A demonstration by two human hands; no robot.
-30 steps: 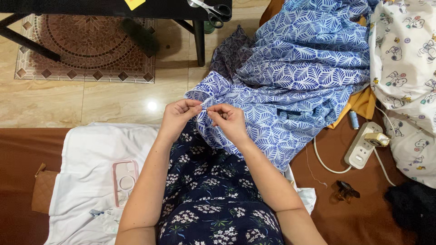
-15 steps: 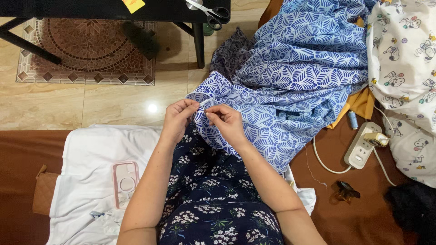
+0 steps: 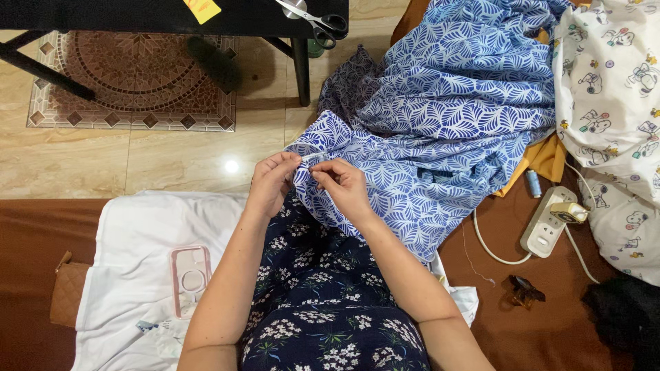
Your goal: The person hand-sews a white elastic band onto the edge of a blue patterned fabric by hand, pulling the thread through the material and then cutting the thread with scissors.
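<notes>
— What are the hands doing over there?

— Both are pinched on the edge of the blue leaf-print fabric point(image 3: 440, 117). The left hand point(image 3: 271, 182) has its fingers closed on a small gathered fold at the hem, and the right hand point(image 3: 340, 184) is closed on the same fold just beside it, thumb and forefinger tips pressed together. The two hands almost touch.

— Is there a needle?

— Something thin and pale shows between the fingertips, but it is too small to tell what it is.

— Where does the fabric lie?

— It runs from the lap, over the dark floral dress point(image 3: 323, 302), up and to the right in a big rumpled heap on the floor, partly over an orange cloth point(image 3: 546, 158).

— And around it?

— A white cloth point(image 3: 137, 247) to the left with a clear pink phone case point(image 3: 190, 278) on it, and a tan quilted pouch point(image 3: 67, 295) at its edge. To the right, a white power strip point(image 3: 546, 223) with a plug in it, a blue thread spool point(image 3: 535, 182) near it, and a cartoon-print sheet point(image 3: 612, 89). Scissors point(image 3: 317, 19) and a yellow note point(image 3: 201, 8) lie on the black surface point(image 3: 124, 14) above the patterned rug point(image 3: 130, 79)
</notes>
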